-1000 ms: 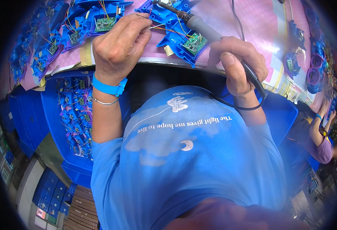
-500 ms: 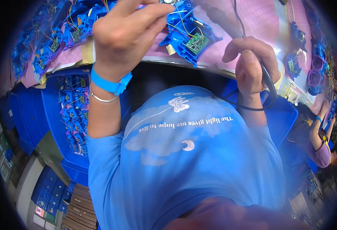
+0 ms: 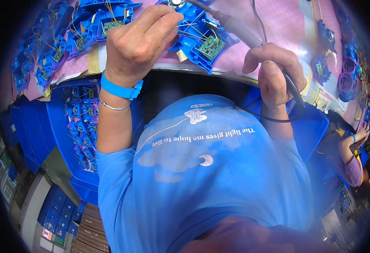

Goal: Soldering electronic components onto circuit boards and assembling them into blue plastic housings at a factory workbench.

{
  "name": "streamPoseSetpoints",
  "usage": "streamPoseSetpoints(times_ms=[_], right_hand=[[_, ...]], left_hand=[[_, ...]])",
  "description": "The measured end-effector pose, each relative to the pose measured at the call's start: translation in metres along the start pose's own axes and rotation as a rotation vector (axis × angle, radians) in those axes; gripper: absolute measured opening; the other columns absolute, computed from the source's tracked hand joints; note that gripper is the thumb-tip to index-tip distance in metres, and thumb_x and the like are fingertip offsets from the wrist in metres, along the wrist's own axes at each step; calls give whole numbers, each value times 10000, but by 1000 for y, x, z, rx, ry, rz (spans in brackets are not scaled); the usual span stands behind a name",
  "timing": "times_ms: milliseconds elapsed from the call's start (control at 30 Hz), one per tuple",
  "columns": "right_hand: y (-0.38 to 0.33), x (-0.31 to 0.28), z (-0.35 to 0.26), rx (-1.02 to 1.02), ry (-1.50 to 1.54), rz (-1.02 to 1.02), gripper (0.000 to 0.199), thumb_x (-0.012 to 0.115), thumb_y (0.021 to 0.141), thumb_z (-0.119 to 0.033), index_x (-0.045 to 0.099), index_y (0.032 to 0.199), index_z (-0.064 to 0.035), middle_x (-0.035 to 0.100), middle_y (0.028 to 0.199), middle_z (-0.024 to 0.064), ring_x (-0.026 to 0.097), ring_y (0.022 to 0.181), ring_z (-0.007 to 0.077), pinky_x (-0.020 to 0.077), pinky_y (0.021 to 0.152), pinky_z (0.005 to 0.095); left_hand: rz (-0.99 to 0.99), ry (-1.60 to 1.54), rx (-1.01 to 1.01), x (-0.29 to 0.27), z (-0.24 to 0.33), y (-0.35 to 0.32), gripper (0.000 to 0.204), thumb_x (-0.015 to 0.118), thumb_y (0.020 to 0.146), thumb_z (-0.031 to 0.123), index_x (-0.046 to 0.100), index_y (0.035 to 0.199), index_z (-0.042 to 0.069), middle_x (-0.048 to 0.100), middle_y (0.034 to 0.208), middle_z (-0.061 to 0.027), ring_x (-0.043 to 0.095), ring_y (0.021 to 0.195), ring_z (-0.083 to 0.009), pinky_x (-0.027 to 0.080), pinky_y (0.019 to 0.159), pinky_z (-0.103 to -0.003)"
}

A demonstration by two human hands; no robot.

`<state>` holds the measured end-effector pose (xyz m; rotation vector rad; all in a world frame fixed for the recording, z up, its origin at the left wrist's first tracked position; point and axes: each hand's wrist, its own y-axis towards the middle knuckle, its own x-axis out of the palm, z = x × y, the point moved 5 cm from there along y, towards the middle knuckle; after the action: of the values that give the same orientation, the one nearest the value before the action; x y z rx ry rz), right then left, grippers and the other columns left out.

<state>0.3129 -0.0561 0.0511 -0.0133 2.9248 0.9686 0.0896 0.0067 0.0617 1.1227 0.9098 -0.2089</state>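
Well off to the left of the left hand (image 3: 140, 46) there's a run of blue housings (image 3: 44, 74) with wires poking out, and the outermost ones go pretty mushy toward the fisheye rim. Below them, just left of the left forearm, sits a blue bin (image 3: 60, 145) with similar wired blue parts (image 3: 81, 130) packed in rows. The arm and sleeve are close to its right side, so I can't count what's in there.

The left hand has its fingertips bunched together, and a thin pale strand (image 3: 185, 25) shows right beside them. Honestly can't tell if they're pinching it, the fingers block the view.

The piece being worked on, an open blue shell (image 3: 184, 42) with a green circuit board (image 3: 211, 46) and thin wires, lies between the two hands, right next to the left fingertips. Its upper part gets cut off by the top edge, near a round silver part (image 3: 177, 3).

The right hand (image 3: 275, 69) is wrapped around a soldering iron (image 3: 239, 29), which slants up and left over the shell; its tip is too blurry and cropped to place. Hands are well apart. Right of that hand: purple rings (image 3: 346, 67), then lower down a blurry co-worker in a purple sleeve (image 3: 351, 170).
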Motion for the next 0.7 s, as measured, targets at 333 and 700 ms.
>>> streamPoseSetpoints(times_ms=[333,700], right_hand=[[6,12,-1,20,-115,-100,155,633,837,-67,725,937,8,700,711,100,660,581,149,509,536,259],[3,14,2,82,-181,-172,234,579,867,-75,657,994,105,666,780,169,623,640,186,491,607,294]], left_hand=[[27,-7,-24,2,-5,-14,239,801,773,32,743,1003,62,729,946,-61,709,740,-190,559,597,-254],[46,-25,-22,3,-6,-14,224,801,774,23,744,988,52,735,941,-65,718,758,-193,565,613,-254]])
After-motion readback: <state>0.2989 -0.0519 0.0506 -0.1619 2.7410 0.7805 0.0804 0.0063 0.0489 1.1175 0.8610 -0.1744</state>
